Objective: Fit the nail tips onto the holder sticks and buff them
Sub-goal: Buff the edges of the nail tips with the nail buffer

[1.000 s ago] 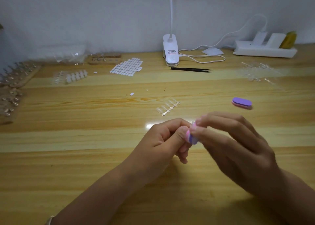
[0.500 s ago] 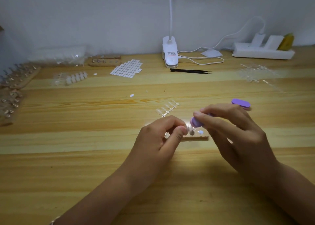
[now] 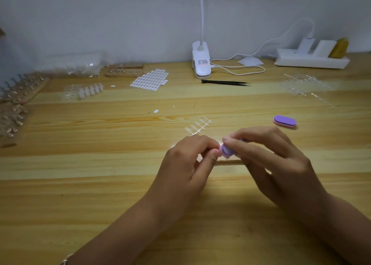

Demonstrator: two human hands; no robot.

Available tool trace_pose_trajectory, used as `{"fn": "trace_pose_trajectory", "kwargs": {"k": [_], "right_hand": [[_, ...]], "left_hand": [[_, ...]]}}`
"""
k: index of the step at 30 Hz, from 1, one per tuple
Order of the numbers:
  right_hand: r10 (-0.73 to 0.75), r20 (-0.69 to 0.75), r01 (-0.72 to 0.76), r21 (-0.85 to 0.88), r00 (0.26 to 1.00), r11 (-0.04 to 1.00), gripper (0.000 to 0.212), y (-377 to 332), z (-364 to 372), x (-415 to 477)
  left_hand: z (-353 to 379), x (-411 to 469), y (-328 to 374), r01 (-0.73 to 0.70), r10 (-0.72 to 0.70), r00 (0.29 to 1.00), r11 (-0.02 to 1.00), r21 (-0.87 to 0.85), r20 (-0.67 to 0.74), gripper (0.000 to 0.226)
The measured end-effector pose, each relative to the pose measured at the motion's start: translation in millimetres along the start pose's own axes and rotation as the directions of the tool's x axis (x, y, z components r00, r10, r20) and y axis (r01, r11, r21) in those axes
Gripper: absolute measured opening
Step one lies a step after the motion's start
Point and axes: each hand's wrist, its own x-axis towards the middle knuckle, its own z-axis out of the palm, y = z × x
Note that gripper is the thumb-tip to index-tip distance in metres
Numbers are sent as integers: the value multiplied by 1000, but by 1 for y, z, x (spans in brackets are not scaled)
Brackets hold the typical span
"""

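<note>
Since half a second ago the purple buffer (image 3: 226, 150) has dipped and closed in on the left thumb, and the two hands have drawn together. The right hand (image 3: 277, 164) grasps that buffer, an oval foam pad with a violet face over a pink layer, between thumb and fingertips. The left hand (image 3: 186, 164) is curled, thumb and forefinger pinched against the buffer's end; whether anything sits between them I cannot tell. Just under the buffer lies a pale wooden holder strip (image 3: 228, 161), mostly covered by the hands.

Near the hands at eleven o'clock, one sprue of clear nail tips (image 3: 198, 126) lies flat on the glossy, grained wooden table (image 3: 100, 184). At two o'clock rests a second buffer (image 3: 285, 121) of the same shape, making two in all. Farther out at twelve are one pair of slim black tweezers (image 3: 224, 82) and one white plastic clip lamp (image 3: 201, 64). At eleven lies one sheet of small white oval tabs (image 3: 149, 80).
</note>
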Motion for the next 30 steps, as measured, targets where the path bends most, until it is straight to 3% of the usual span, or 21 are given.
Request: {"fn": "trace_pose_trajectory", "kwargs": {"k": [3, 6, 11, 16, 20, 25, 30], "right_hand": [[55, -34, -54, 18, 998, 998, 33, 2, 0, 1], [7, -24, -6, 58, 1000, 998, 35, -4, 4, -2], [60, -26, -61, -19, 998, 998, 34, 3, 0, 1], [-27, -8, 27, 4, 1000, 1000, 37, -5, 3, -2], [50, -56, -52, -36, 997, 998, 34, 2, 0, 2], [-46, -11, 46, -22, 999, 999, 35, -6, 3, -1], [43, -93, -46, -30, 995, 998, 30, 2, -2, 4]], "left_hand": [[1, 0, 1, 17, -17, 1000, 1000, -8, -4, 14], [-1, 0, 1, -11, 11, 1000, 1000, 14, -10, 15], [0, -1, 2, 17, -17, 1000, 1000, -9, -19, 11], [-1, -1, 2, -9, 9, 1000, 1000, 0, -22, 12], [-1, -1, 2, 10, -11, 999, 1000, -29, -41, 9], [-2, -1, 3, -9, 7, 999, 999, -40, -49, 10], [0, 0, 3, 20, -25, 998, 996, -90, -49, 10]]}}
